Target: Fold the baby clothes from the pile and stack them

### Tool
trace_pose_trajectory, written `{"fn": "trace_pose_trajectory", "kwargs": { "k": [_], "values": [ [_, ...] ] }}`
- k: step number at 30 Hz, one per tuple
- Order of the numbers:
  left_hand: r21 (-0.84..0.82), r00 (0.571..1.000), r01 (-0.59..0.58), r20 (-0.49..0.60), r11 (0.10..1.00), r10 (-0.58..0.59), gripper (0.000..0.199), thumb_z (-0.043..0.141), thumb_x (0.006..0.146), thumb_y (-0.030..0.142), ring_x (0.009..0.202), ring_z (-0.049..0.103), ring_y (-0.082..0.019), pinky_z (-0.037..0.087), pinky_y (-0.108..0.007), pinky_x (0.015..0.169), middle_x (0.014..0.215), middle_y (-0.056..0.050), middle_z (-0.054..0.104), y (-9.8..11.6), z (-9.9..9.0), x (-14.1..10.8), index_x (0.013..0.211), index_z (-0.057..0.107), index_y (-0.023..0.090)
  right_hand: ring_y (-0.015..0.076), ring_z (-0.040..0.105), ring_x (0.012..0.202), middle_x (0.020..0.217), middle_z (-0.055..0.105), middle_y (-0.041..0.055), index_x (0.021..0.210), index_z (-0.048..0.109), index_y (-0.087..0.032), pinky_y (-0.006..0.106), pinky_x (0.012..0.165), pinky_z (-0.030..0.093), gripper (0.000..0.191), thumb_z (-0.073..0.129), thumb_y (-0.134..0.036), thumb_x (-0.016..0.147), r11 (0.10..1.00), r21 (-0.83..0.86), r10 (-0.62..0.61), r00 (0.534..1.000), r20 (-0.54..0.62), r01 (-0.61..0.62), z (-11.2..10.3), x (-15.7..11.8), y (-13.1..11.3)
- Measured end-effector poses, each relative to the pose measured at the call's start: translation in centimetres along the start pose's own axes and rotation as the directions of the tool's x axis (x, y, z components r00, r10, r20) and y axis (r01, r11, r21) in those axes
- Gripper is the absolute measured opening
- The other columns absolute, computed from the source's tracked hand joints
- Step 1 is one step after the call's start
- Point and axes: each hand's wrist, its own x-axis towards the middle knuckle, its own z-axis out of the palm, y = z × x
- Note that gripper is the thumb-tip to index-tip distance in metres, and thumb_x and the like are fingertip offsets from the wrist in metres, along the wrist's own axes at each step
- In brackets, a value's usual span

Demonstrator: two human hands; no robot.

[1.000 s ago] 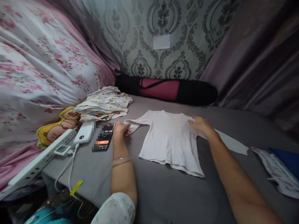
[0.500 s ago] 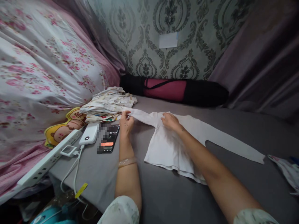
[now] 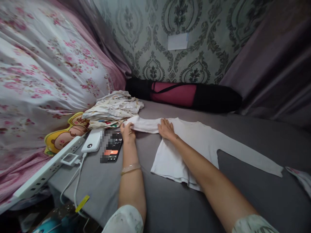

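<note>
A white long-sleeved shirt (image 3: 191,139) lies spread on the grey sheet, its hem toward me and one sleeve stretched out to each side. At the end of the left sleeve, my left hand (image 3: 128,131) grips the cuff between thumb and fingers. My right hand (image 3: 167,128) rests flat on the shirt where that sleeve meets the body, fingers extended. The sleeve between my hands is drawn straight. Part of the shirt's body is hidden under my right forearm.
A crumpled patterned cloth pile (image 3: 114,108) lies beyond my left hand. Left of my forearm are a phone (image 3: 113,147), a white power bank (image 3: 91,142), a power strip (image 3: 48,166) and cables. A long black and maroon bag (image 3: 175,94) lies along the wall.
My right hand has slid left from the shirt's upper body to the sleeve's shoulder and flattened. My left hand has shifted slightly left with the cuff, and the sleeve looks straighter.
</note>
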Motion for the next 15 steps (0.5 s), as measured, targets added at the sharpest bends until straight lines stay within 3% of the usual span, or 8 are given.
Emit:
{"fn": "trace_pose_trajectory", "kwargs": {
  "k": [3, 6, 10, 13, 15],
  "values": [
    [-0.138, 0.996, 0.077, 0.057, 0.988, -0.069, 0.038, 0.059, 0.071, 0.016, 0.083, 0.067, -0.017, 0.056, -0.03, 0.072, 0.094, -0.007, 0.067, 0.1, 0.1, 0.3, 0.109, 0.057, 0.014, 0.0256, 0.01, 0.146, 0.16, 0.016, 0.0127, 0.151, 0.022, -0.01, 0.045, 0.116, 0.004, 0.065, 0.019, -0.045, 0.097, 1.0, -0.023, 0.003, 1.0, 0.002, -0.003, 0.4, -0.2, -0.1],
    [-0.117, 0.999, 0.013, -0.029, 0.993, -0.017, 0.034, 0.062, 0.071, 0.014, 0.083, 0.067, -0.016, 0.055, -0.028, 0.076, 0.092, -0.005, 0.067, 0.1, 0.1, 0.4, 0.105, 0.058, 0.014, 0.0263, 0.009, 0.146, 0.16, 0.014, 0.0138, 0.151, 0.022, -0.006, 0.045, 0.116, 0.004, 0.068, 0.02, -0.047, 0.097, 0.999, -0.049, 0.018, 1.0, 0.016, -0.017, 0.5, -0.2, -0.4],
    [0.139, 0.965, -0.17, -0.175, 0.976, 0.193, 0.033, 0.057, 0.073, 0.013, 0.092, 0.065, -0.015, 0.052, -0.028, 0.084, 0.098, -0.004, 0.066, 0.2, -0.1, 0.5, 0.106, 0.056, 0.015, 0.0281, 0.009, 0.146, 0.159, 0.014, 0.0163, 0.151, 0.019, 0.001, 0.047, 0.116, 0.006, 0.071, 0.023, -0.044, 0.096, 0.992, -0.105, 0.067, 0.997, 0.036, -0.063, 0.4, 0.1, -1.3],
    [0.394, 0.929, -0.265, -0.14, 0.88, 0.342, 0.021, 0.053, 0.079, 0.019, 0.095, 0.062, -0.019, 0.049, -0.033, 0.09, 0.095, -0.004, 0.065, 0.5, -0.5, 0.0, 0.098, 0.059, 0.016, 0.0308, 0.009, 0.145, 0.159, 0.013, 0.0191, 0.15, 0.019, 0.003, 0.049, 0.115, 0.006, 0.074, 0.023, -0.047, 0.096, 0.984, -0.132, 0.124, 0.992, 0.02, -0.12, 0.7, 0.4, -2.2],
    [0.574, 0.91, -0.288, -0.085, 0.767, 0.405, 0.018, 0.049, 0.082, 0.02, 0.101, 0.058, -0.024, 0.045, -0.041, 0.095, 0.096, -0.006, 0.064, 0.8, -0.7, -0.6, 0.095, 0.062, 0.019, 0.0323, 0.008, 0.145, 0.158, 0.013, 0.0205, 0.15, 0.019, 0.003, 0.051, 0.115, 0.006, 0.078, 0.022, -0.051, 0.095, 0.98, -0.135, 0.151, 0.989, 0.0, -0.149, 1.0, 0.4, -2.7]
  ]
}}
